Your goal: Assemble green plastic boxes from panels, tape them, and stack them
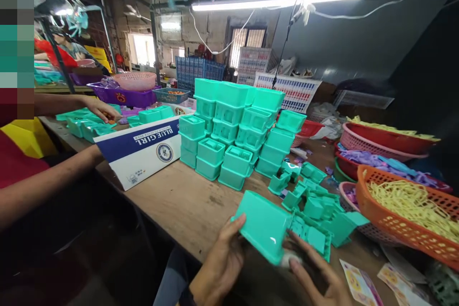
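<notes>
Left hand [221, 256] and right hand [330, 283] are seen low in the head view. One green box [263, 222] is held by the left hand, with its thumb pressed on the side, over the near edge of the surface [172, 201]. Right by the other end of the box, the right hand's fingers are curled, but whether the box is gripped by them too cannot be told. Behind it, more green boxes are piled in a tall stack [227, 129], and loose green parts [319, 205] are heaped to the right.

"BLUE GIRL" can be read, upside down, on a blue and white carton [143, 153], beside a round badge. The smaller words are too tiny to be read. Another person's hand [102, 107] is seen beyond the carton. Yellow strings [412, 203] are held in an orange basket [398, 229]. Near it, printed cards [360, 283] are laid flat, their words too blurry to be read.
</notes>
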Tool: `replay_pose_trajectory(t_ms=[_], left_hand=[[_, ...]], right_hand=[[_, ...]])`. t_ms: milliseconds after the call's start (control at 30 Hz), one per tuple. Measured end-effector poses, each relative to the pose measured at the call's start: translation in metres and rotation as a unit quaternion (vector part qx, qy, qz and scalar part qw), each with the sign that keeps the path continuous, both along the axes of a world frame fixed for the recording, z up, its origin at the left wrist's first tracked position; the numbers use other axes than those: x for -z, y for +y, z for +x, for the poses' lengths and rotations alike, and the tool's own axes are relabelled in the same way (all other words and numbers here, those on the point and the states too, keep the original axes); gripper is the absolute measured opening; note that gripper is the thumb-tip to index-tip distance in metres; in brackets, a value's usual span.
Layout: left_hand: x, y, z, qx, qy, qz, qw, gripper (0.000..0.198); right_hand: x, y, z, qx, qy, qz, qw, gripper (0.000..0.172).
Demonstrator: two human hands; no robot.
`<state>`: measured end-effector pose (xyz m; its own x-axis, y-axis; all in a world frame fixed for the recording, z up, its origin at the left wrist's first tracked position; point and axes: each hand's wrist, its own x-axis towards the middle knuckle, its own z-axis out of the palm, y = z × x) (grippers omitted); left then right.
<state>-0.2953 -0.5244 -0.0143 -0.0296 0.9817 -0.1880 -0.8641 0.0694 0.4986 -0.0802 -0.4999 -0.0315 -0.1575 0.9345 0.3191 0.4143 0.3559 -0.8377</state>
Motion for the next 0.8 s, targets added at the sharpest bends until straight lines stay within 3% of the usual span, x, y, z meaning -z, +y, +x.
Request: replay_pose_trajectory(t_ms=[133,367,533,633,800], left_hand=[[-0.009,0.002,0.000,-0.011,-0.011,0.009,1.000,0.048],[0.006,0.004,0.000,-0.006,-0.007,0.068,0.998,0.057],[0.009,0.016,-0.009,0.015,-0.052,0.027,0.998,0.058],[0.012,0.021,-0.011,0.036,-0.074,-0.003,0.997,0.057],[0.019,0.023,-0.011,0.064,-0.095,0.039,0.993,0.049]], right_hand=[[-0.021,0.012,-0.004,-0.063,-0.024,-0.003,0.998,0.046],[-0.026,0.022,-0.027,0.004,-0.039,0.052,0.998,0.058],[-0.048,0.030,-0.030,-0.070,-0.132,0.084,0.985,0.066],[-0.060,0.027,-0.036,-0.087,-0.149,0.116,0.978,0.063],[-0.064,0.018,-0.045,-0.085,-0.153,0.167,0.970,0.055]])
